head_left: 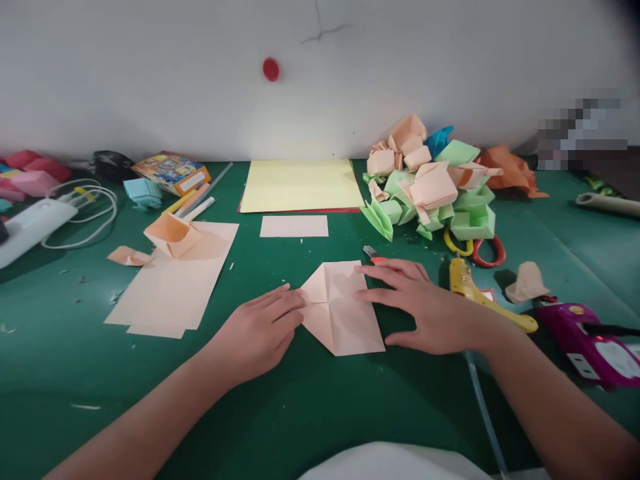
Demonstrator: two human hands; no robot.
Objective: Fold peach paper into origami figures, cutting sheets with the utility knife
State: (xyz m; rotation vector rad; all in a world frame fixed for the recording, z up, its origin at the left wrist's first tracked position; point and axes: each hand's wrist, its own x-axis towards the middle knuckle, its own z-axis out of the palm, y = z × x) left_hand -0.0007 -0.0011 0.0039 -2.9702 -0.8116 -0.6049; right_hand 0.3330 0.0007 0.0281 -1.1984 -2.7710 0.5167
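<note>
A pale peach sheet of paper (350, 307) lies on the green tabletop. Its two left corners are folded inward, meeting along a middle line and making a blunt point. At that point my left hand (263, 330) is closed, its fingertips together on the paper's left tip; whether the thumb is under the paper is hidden. My right hand (425, 303) has its fingers spread, the tips resting on the sheet's right edge. Just behind this hand lies a utility knife (373, 253) with an orange-red handle, partly covered by the fingers.
Peach sheets (170, 287) and a small folded paper box (173, 235) lie left. Behind are a paper strip (294, 226) and yellow paper (303, 187). To the right are folded paper pieces (433, 183), scissors (490, 252), a yellow glue gun (463, 280) and a purple power strip (585, 340).
</note>
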